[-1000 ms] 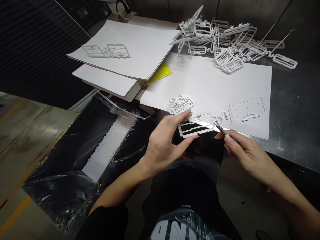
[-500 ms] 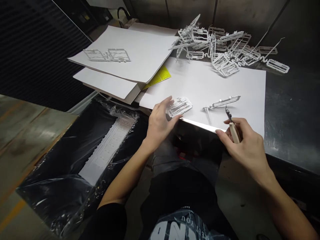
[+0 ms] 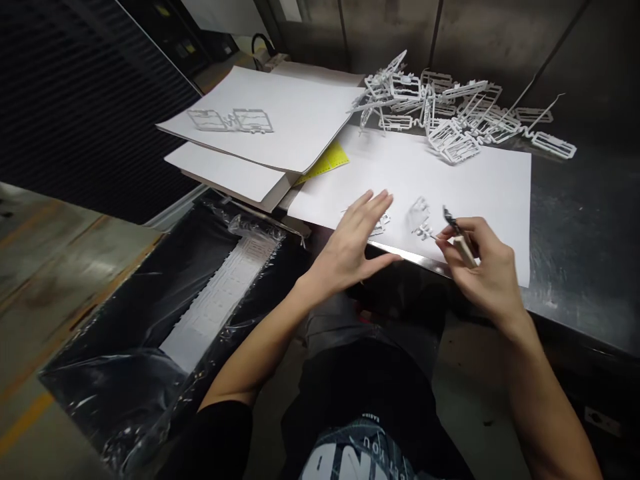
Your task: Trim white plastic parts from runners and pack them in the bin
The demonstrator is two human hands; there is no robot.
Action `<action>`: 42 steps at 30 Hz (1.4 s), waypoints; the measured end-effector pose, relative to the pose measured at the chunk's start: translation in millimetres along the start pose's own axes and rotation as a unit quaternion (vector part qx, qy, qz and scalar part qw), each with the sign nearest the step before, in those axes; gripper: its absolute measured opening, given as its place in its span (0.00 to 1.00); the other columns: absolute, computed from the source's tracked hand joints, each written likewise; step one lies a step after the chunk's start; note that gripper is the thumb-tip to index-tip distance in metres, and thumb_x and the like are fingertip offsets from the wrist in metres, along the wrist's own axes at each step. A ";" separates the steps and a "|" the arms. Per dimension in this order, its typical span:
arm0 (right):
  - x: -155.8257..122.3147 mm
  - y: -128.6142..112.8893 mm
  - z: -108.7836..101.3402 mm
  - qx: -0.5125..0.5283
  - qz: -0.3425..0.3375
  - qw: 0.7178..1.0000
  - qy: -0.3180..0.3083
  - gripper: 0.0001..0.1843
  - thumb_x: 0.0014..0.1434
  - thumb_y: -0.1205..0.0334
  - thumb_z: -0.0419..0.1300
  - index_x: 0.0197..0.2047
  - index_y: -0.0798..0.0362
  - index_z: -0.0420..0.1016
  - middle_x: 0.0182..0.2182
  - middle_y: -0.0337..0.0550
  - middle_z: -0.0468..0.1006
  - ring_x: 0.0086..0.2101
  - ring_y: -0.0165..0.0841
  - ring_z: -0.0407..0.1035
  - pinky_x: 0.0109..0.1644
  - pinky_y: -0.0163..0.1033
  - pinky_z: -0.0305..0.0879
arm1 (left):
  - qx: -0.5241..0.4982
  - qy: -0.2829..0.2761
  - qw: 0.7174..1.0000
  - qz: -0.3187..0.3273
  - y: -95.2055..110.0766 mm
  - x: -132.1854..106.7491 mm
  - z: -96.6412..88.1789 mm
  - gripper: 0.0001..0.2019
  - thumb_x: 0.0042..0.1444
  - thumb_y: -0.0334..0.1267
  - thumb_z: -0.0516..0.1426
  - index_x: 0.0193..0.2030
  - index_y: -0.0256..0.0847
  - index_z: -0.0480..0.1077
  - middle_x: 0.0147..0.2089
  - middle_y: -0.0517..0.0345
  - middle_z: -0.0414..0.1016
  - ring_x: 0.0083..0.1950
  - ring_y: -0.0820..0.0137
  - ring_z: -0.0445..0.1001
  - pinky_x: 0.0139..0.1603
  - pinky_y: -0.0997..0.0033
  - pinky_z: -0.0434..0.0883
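Observation:
My left hand (image 3: 350, 243) is open, fingers stretched out flat above a small white plastic frame piece (image 3: 381, 225). The hand partly hides that piece. My right hand (image 3: 483, 267) is closed around a pair of side cutters (image 3: 465, 250) with pale handles, jaws pointing up and away from me. At its thumb and fingertip is the thin stem of a white plastic sprue (image 3: 420, 217), which is blurred and stands tilted over the paper. Both hands are at the front edge of a white sheet (image 3: 495, 193) on the dark metal table.
White plastic sprues (image 3: 450, 107) lie heaped at the back of the table (image 3: 585, 220). Left of them, a flat sprue (image 3: 253, 121) rests on stacked white boards (image 3: 300, 93), with a yellow sheet (image 3: 327, 160) beneath. A plastic-lined box (image 3: 125, 333) at lower left holds stacked white parts (image 3: 213, 300).
My left hand has moved right and flattened over the frame piece. My right fingers have caught the sprue's stem, and the sprue has swung from lying lengthwise to standing tilted.

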State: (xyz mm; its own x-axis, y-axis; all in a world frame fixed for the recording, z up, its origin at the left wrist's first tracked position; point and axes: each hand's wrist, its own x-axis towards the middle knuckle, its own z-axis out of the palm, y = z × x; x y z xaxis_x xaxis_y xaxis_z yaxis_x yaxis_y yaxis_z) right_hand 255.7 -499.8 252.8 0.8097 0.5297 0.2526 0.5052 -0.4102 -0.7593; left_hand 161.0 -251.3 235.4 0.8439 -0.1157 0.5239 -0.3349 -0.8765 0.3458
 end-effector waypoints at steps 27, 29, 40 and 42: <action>-47.6 -28.3 -42.8 0.037 0.127 0.984 -0.121 0.19 0.72 0.40 0.61 0.54 0.42 0.83 0.41 0.39 0.87 0.43 0.42 0.82 0.52 0.45 0.73 | 0.028 0.031 0.999 -0.011 63.8 5.5 -18.4 0.27 0.68 0.40 0.66 0.72 0.40 0.68 0.54 0.50 0.83 0.52 0.64 0.83 0.56 0.64 0.82; -48.6 -26.8 -41.9 0.043 0.123 0.984 -0.118 0.20 0.72 0.39 0.62 0.54 0.42 0.84 0.40 0.38 0.87 0.42 0.41 0.82 0.52 0.44 0.73 | 0.028 0.029 0.999 -0.013 64.9 5.3 -19.5 0.27 0.69 0.40 0.65 0.72 0.40 0.67 0.54 0.50 0.83 0.53 0.64 0.83 0.56 0.65 0.82; -35.1 -6.9 -25.4 0.016 0.097 0.993 -0.071 0.19 0.72 0.45 0.61 0.50 0.47 0.88 0.32 0.37 0.83 0.31 0.34 0.75 0.37 0.37 0.67 | 0.051 0.020 0.998 -0.037 52.3 12.0 7.0 0.27 0.68 0.43 0.66 0.69 0.35 0.69 0.52 0.49 0.83 0.49 0.64 0.83 0.49 0.67 0.80; -34.5 -2.1 -23.6 0.006 0.108 0.992 -0.068 0.20 0.72 0.43 0.61 0.48 0.48 0.88 0.31 0.38 0.82 0.31 0.34 0.75 0.36 0.37 0.66 | 0.051 0.006 0.998 -0.048 44.9 13.5 13.3 0.28 0.67 0.43 0.67 0.69 0.35 0.69 0.52 0.48 0.84 0.50 0.63 0.83 0.50 0.66 0.80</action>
State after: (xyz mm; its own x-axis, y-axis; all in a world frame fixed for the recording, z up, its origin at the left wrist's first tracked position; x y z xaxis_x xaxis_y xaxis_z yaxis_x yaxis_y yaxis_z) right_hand 233.8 -534.7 259.8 0.8506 0.5258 0.0017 0.3205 -0.5159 -0.7944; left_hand 163.0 -298.4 247.7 0.8648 -0.0229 0.5016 -0.2071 -0.9263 0.3147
